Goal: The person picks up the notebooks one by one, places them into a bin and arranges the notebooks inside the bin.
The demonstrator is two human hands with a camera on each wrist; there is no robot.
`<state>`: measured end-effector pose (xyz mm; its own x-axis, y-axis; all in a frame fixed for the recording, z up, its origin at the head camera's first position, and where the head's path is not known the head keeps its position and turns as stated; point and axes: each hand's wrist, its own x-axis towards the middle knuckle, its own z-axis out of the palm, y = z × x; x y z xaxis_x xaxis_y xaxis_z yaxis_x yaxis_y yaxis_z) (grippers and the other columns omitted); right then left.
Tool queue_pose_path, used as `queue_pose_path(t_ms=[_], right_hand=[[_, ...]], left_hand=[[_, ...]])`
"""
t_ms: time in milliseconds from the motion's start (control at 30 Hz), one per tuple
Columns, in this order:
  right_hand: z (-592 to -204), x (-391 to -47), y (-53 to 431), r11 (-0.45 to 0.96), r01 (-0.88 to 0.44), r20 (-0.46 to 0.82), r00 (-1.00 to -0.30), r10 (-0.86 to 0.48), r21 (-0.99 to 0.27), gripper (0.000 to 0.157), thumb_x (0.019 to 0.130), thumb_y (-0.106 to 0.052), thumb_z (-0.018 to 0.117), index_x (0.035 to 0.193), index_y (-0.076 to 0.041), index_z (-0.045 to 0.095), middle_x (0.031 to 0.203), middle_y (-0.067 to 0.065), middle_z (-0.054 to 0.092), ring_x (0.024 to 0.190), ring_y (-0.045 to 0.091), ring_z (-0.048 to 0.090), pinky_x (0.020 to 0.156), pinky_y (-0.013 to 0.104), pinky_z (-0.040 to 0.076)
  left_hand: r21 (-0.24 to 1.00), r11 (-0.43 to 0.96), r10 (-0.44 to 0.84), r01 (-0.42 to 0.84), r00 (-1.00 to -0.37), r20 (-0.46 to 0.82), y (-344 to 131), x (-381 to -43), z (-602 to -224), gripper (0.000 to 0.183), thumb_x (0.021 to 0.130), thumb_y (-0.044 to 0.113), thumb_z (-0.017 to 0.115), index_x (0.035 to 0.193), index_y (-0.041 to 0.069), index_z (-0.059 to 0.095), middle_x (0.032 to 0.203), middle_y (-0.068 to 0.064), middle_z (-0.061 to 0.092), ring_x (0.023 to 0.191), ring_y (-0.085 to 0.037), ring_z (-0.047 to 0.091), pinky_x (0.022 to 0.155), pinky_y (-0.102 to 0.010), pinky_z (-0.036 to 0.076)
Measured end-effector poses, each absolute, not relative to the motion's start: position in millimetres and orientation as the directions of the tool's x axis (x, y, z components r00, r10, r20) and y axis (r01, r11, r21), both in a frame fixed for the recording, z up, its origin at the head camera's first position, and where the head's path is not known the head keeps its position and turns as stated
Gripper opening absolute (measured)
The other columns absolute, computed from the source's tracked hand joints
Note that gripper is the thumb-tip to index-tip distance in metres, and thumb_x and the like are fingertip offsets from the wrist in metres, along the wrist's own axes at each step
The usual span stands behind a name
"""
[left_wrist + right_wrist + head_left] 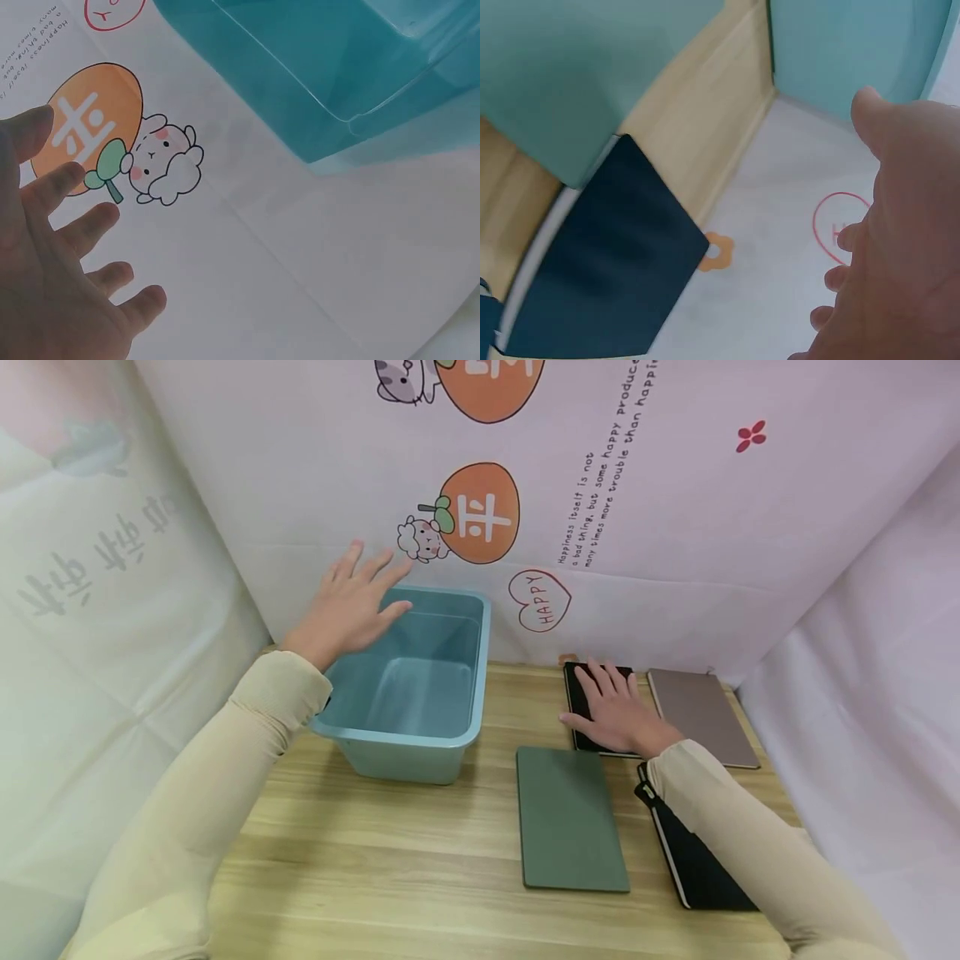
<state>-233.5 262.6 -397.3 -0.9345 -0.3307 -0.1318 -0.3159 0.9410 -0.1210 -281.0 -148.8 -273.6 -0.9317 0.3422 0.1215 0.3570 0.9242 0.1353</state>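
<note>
My left hand [348, 614] hovers over the back left of a blue plastic bin [397, 739], its fingers spread and holding nothing. In the left wrist view, that hand [67, 255] is apart from the bin [300, 105]. My right hand [618, 718] is above a black notebook [576, 697] by the back wall, partly hiding it. The right wrist view shows this hand [900, 247] with nothing in it and a gap to the black notebook [604, 262]. A green notebook [570, 818] lies in front of the black one.
A mauve-brown notebook [705, 718] lies at the back right. Another black notebook [705, 868] is at the front right, partly under my right forearm. White printed cloth [660, 510] rises behind the wooden table [375, 860] and hangs along both sides.
</note>
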Motion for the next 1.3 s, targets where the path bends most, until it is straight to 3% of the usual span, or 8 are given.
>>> queue_pose_path(t_ms=[367, 767, 1033, 1300], right_hand=[[-420, -213, 270, 0.939, -0.286, -0.158, -0.935, -0.317, -0.192, 0.091, 0.101, -0.059, 0.051, 0.164, -0.004, 0.014, 0.171, 0.024, 0.004, 0.156, 0.052, 0.001, 0.122, 0.074, 0.001], [-440, -198, 279, 0.937, -0.28, -0.144, -0.939, -0.313, -0.207, 0.098, 0.096, -0.072, 0.048, 0.164, -0.007, 0.019, 0.17, 0.023, 0.013, 0.156, 0.051, 0.009, 0.121, 0.074, 0.005], [-452, -193, 279, 0.925, -0.306, -0.12, -0.933, -0.338, -0.225, 0.094, 0.096, -0.061, 0.059, 0.161, -0.003, 0.023, 0.168, 0.026, 0.018, 0.153, 0.052, 0.014, 0.12, 0.075, 0.009], [-459, -185, 278, 0.94, -0.276, -0.118, -0.946, -0.303, -0.202, 0.089, 0.098, -0.055, 0.06, 0.16, -0.001, 0.027, 0.165, 0.027, 0.023, 0.151, 0.053, 0.021, 0.119, 0.073, 0.017]], left_hand=[[0.144, 0.921, 0.349, 0.361, -0.931, 0.106, -164, -271, -279, 0.063, 0.109, 0.046, 0.041, 0.165, 0.029, 0.019, 0.174, -0.01, 0.012, 0.16, -0.041, -0.009, 0.128, -0.064, 0.004], [0.142, 0.936, 0.311, 0.322, -0.946, 0.091, -183, -271, -303, 0.063, 0.109, 0.048, 0.038, 0.164, 0.022, 0.023, 0.173, -0.011, 0.014, 0.16, -0.042, -0.007, 0.127, -0.065, 0.007], [0.161, 0.938, 0.3, 0.307, -0.951, 0.069, -193, -267, -315, 0.061, 0.109, 0.043, 0.041, 0.163, 0.019, 0.028, 0.172, -0.012, 0.017, 0.159, -0.044, -0.003, 0.127, -0.066, 0.007], [0.227, 0.929, 0.284, 0.293, -0.956, 0.071, -204, -265, -326, 0.059, 0.109, 0.042, 0.041, 0.162, 0.018, 0.032, 0.173, -0.009, 0.017, 0.159, -0.044, -0.006, 0.125, -0.068, 0.005]])
